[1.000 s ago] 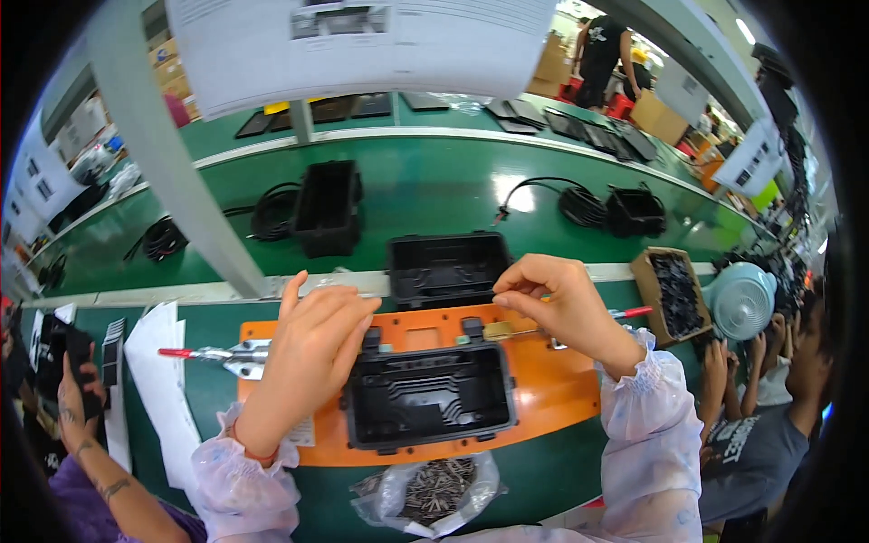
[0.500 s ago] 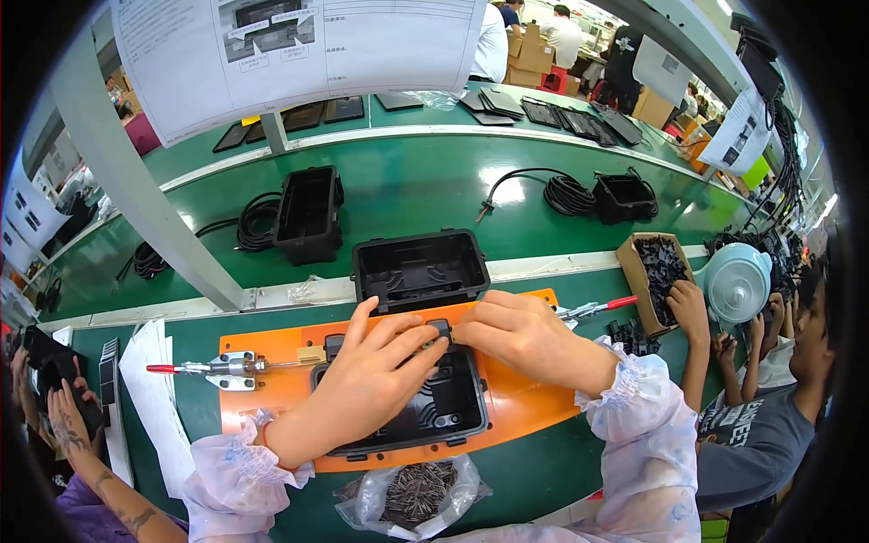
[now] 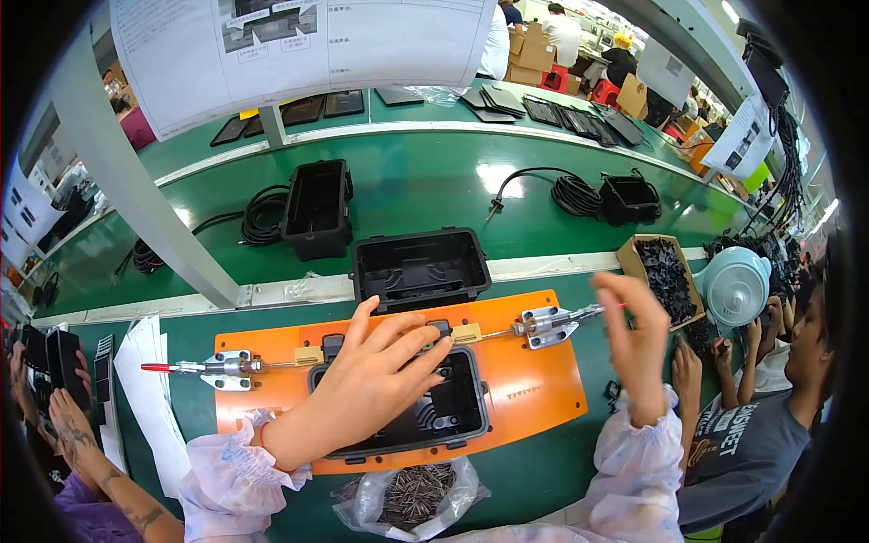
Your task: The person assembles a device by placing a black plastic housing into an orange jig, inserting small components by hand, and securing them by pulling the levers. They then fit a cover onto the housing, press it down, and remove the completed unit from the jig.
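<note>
Left hand (image 3: 367, 380) spread open over black box (image 3: 469, 395), right hand (image 3: 637, 342) half-open (grip unclear) by a clamp lever (image 3: 579, 316)

I see matt plastic on the box (image 3: 469, 389), and the plate (image 3: 543, 389) looks smooth and glossy. The clamps (image 3: 547, 328) are shiny metal. I make out wrinkled clear plastic in the bag (image 3: 466, 489), matt cardboard in the carton (image 3: 628, 262), thin puckered cloth sleeves (image 3: 222, 484) and smooth white paper sheets (image 3: 152, 398).

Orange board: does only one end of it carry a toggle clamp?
No, the orange board carries a left toggle clamp and a right toggle clamp, one on either side of the open black box.
</note>
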Demonstrator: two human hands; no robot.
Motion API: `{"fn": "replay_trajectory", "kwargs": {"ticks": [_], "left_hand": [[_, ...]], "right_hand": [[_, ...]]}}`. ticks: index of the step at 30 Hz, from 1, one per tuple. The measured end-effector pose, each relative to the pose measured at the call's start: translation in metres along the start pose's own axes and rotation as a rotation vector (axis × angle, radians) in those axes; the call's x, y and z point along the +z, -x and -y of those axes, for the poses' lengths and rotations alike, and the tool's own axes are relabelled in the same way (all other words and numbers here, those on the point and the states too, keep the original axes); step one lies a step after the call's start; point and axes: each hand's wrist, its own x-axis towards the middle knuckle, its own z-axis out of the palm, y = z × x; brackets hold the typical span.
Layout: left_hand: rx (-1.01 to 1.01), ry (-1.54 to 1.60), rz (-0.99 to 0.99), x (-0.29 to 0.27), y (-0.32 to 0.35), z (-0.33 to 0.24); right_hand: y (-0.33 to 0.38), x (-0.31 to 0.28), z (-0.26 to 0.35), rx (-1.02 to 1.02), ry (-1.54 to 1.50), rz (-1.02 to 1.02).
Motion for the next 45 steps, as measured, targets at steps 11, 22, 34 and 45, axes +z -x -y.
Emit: {"fn": "replay_trajectory", "kwargs": {"ticks": [11, 22, 34, 45], "left_hand": [[0.027, 0.042, -0.011, 0.005, -0.005, 0.004], [0.046, 0.073, -0.043, 0.003, 0.0, 0.005], [0.059, -0.033, -0.05, 0.01, -0.006, -0.002], [-0.643, -0.207, -0.466, -0.117, 0.097, 0.042]], "right_hand": [[0.024, 0.006, -0.068, 0.791, -0.943, -0.315], [-0.024, 0.018, -0.036, 0.264, -0.757, -0.207], [-0.011, 0.054, 0.038, -0.416, 0.086, 0.285], [-0.034, 0.043, 0.086, -0.536, -0.041, 0.354]]}}
